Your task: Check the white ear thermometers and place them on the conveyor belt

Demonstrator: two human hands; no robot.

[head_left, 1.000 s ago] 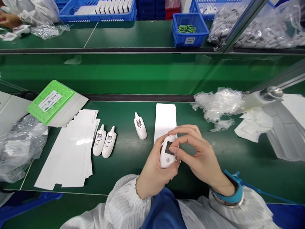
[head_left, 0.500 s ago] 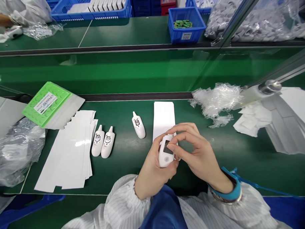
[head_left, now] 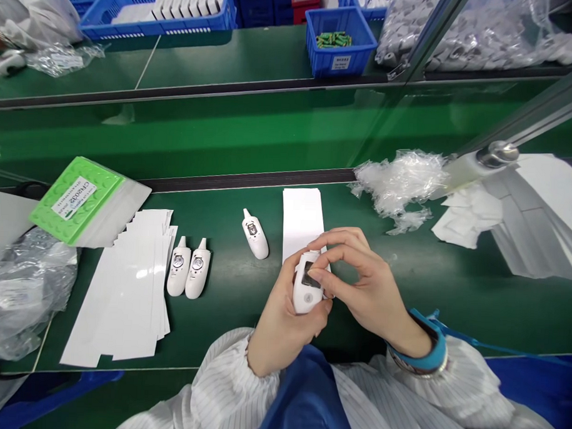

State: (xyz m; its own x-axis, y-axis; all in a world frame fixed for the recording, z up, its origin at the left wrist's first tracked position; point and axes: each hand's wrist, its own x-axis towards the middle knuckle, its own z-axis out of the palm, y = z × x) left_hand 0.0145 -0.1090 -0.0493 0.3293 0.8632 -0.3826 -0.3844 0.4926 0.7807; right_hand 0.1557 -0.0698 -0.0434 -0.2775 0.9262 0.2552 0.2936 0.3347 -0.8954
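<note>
My left hand [head_left: 291, 327] is wrapped round a white ear thermometer [head_left: 306, 298] with a dark screen and a round button below it, held above the bench in front of me. My right hand [head_left: 365, 283] bends over it from the right. Its thumb and index finger are pinched at the edge of the screen, and whatever they grip is too small to make out. Just behind the hands lies a stack of white cards [head_left: 303, 215], partly covered by the fingers. A white thermometer with a printed face [head_left: 256, 237] rests to the left.
Two more printed thermometers [head_left: 188, 268] lie beside white sheets [head_left: 118, 296]. Further left are a green CR2032 battery pack [head_left: 77, 201] and plastic bags [head_left: 30, 293]. Crumpled film [head_left: 399, 184] and a pump bottle [head_left: 475, 165] stand right. A blue bin [head_left: 338, 53] sits on the shelf.
The whole view has shifted slightly, so the bench things appear a little further left. Both hands keep nearly the same pose on the thermometer, the right fingers still at its screen.
</note>
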